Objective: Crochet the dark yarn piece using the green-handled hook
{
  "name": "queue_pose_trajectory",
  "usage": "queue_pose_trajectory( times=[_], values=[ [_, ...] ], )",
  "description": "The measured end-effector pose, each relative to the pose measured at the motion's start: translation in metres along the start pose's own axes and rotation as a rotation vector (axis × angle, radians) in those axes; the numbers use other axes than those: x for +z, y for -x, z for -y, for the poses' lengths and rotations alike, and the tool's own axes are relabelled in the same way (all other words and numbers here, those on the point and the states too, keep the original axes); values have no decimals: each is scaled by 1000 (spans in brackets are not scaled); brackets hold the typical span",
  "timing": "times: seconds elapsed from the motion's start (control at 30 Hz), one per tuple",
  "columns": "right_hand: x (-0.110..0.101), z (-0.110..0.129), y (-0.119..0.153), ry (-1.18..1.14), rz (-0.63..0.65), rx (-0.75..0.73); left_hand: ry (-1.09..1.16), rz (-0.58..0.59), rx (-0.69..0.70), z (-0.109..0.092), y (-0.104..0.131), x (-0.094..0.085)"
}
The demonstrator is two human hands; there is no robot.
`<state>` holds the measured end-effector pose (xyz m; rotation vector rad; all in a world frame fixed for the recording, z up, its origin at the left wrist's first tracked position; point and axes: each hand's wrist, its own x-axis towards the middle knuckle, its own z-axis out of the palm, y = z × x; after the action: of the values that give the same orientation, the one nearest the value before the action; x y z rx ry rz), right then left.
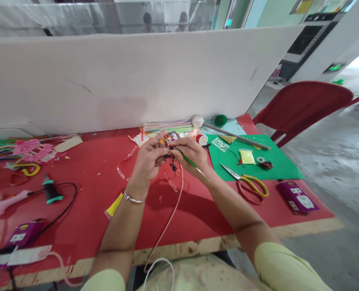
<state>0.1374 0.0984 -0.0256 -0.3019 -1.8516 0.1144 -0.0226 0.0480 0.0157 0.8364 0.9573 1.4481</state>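
Observation:
Above the red table covering, my two hands meet close together. My left hand [152, 157] is closed, thumb and fingers pinching a small dark knotted piece [167, 155] that is mostly hidden. My right hand [191, 155] wraps round a slim tool with a green grip and metal shaft, which looks like a crochet hook [188, 158]; its shaft points back toward my wrist. Dark strands [174, 166] dangle below the fingers. A pink cord [174, 218] runs from beneath the hands to my lap. Behind the fingers shows a small colourful picture [171, 137].
Scissors [249, 186] lie right, partly on a green sheet [279, 163] with a yellow packet [247, 157] and a stick [240, 139]. A purple box [297, 197] sits at the right edge. Left are a pink glue gun [8, 204] and cables. A white board [121, 81] stands behind.

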Motion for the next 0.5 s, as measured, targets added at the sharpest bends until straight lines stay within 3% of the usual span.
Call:
queue_pose_trajectory(
  times=[0.1, 0.2, 0.4, 0.5],
  values=[
    [1, 2, 0, -62, -42, -36, 35, 53, -46, -1, 0, -2],
    [-3, -2, -3, -192, 14, -42, 16, 127, -99, -1, -1, -6],
    [-17, -6, -12, -151, 248, 41, -385, 10, 228, -1, -2, -13],
    [-22, -2, -16, -235, 301, 139, -441, -7, 238, -3, -2, -18]
  ],
)
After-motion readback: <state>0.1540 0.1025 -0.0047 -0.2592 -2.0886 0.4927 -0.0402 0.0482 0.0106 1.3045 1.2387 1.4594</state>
